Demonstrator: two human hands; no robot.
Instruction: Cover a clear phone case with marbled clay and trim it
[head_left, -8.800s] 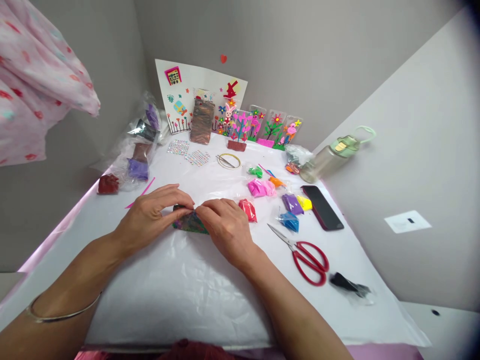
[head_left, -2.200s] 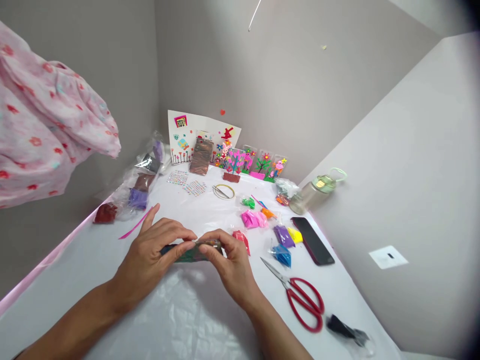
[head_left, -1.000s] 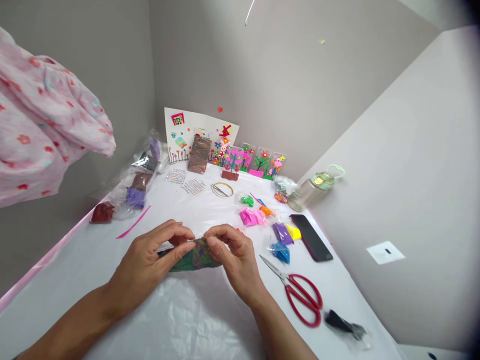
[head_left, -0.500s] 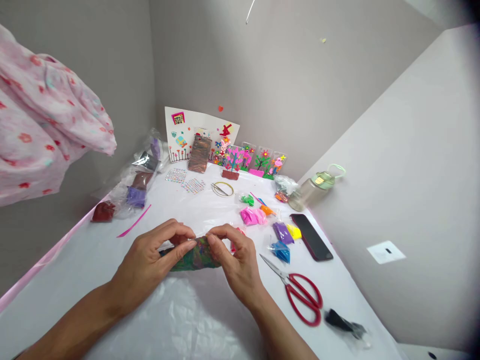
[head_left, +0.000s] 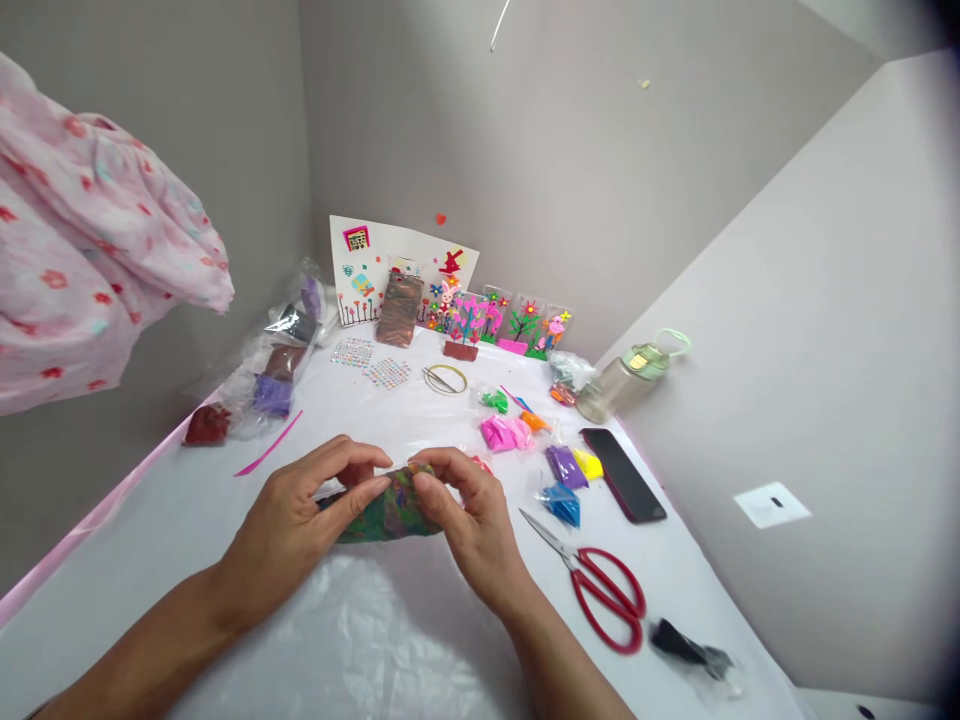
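Between my hands is what looks like a phone case [head_left: 382,518] coated in mottled green clay with orange, red and purple flecks, tilted above the white table cover. My left hand [head_left: 304,505] grips its left part, thumb on the near face and fingers curled over the top edge. At the right end, my right hand [head_left: 472,510] pinches the upper edge between thumb and fingers. Both hands cover parts of the case, and its far side is hidden. Red-handled scissors [head_left: 604,590] lie to the right of my right hand.
Bags of coloured clay [head_left: 566,467], a black phone [head_left: 624,475] and a bottle [head_left: 626,380] stand or lie on the right. Bagged clay [head_left: 274,390] lines the left edge. Gem sheets [head_left: 386,373], a bangle [head_left: 445,379], a brown case [head_left: 400,308] and decorated panels [head_left: 525,325] are at the back.
My right fingertips have shifted slightly along the case's upper edge, and a bit more of its top right shows. Both hands keep hold of it in nearly the same place.
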